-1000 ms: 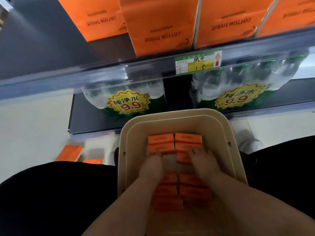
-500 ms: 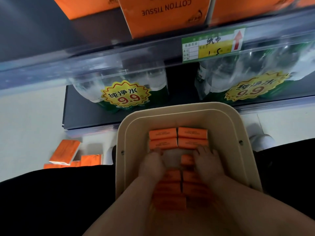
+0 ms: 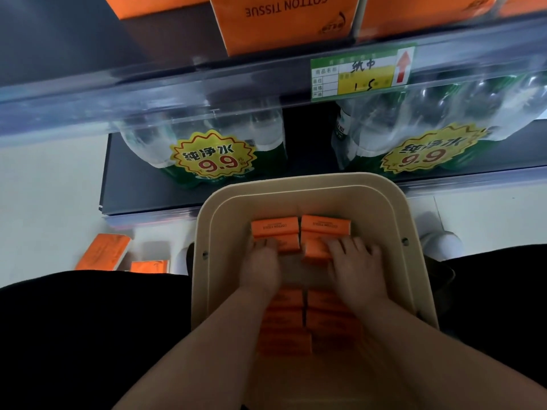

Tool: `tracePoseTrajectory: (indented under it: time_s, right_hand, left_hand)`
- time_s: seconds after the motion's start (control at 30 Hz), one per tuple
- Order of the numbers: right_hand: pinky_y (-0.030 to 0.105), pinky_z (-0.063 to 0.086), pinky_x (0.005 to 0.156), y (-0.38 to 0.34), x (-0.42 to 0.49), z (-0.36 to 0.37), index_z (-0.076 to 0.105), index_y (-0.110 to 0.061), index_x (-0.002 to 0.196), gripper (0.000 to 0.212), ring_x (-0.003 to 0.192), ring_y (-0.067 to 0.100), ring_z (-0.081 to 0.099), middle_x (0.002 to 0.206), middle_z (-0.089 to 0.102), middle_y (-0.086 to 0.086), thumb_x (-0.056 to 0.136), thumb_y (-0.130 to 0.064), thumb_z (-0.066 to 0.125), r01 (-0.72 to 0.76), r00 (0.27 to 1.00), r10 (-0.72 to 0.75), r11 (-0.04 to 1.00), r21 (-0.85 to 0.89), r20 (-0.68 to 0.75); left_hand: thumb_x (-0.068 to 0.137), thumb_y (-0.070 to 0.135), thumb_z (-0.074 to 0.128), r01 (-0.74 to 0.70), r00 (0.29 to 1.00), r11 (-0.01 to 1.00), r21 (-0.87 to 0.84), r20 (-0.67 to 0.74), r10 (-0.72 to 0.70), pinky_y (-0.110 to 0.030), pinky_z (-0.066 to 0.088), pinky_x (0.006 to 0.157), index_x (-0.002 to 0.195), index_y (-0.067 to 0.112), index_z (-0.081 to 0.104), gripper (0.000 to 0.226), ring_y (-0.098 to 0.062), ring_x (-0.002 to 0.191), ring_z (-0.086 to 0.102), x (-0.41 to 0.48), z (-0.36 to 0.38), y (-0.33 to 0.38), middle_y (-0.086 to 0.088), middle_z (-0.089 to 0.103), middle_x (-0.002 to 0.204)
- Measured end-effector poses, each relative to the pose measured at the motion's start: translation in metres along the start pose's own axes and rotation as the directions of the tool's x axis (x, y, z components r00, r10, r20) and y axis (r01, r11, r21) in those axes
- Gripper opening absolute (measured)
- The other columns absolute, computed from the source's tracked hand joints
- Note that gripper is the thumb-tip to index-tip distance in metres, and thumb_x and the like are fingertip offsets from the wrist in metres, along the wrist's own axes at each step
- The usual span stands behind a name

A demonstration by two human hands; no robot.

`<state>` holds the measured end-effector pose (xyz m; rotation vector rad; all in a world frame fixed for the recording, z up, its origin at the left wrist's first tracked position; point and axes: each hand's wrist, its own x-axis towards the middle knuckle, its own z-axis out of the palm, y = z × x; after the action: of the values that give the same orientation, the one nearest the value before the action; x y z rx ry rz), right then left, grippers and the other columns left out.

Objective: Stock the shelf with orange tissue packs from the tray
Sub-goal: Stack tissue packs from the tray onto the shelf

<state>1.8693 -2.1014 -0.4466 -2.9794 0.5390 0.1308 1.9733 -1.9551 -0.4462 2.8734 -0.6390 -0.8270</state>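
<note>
Head view: inside the tray (image 3: 296,181), the left hand (image 3: 260,269) is bending its fingers (image 3: 263,243) close together onto an orange tissue pack (image 3: 289,242) near the far wall; grip or mere touch, I cannot tell. Rightward, the right hand (image 3: 356,269) is spreading its fingers (image 3: 346,244), curling them over a neighbouring pack (image 3: 315,252).

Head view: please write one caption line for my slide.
The left hand and right hand touch orange tissue packs in the beige tray.
</note>
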Motion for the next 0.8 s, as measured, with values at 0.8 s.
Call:
tracePoseTrajectory:
  time_s: [0.8]
  right_hand:
    - [0.041,0.043,0.08,-0.01,0.0,-0.049,0.054,-0.024,0.122,0.043,0.103,0.027,0.055,0.11,0.058,0.003,0.079,-0.03,0.058,0.006,0.995,-0.015,0.995,0.097,0.094]
  left_hand:
    - [0.096,0.014,0.038,-0.043,0.985,0.979,0.197,0.172,0.008,-0.036,0.046,0.093,0.129,0.011,0.046,0.034,-0.029,0.117,0.057,-0.011,-0.026,0.009,-0.012,0.057,0.127]
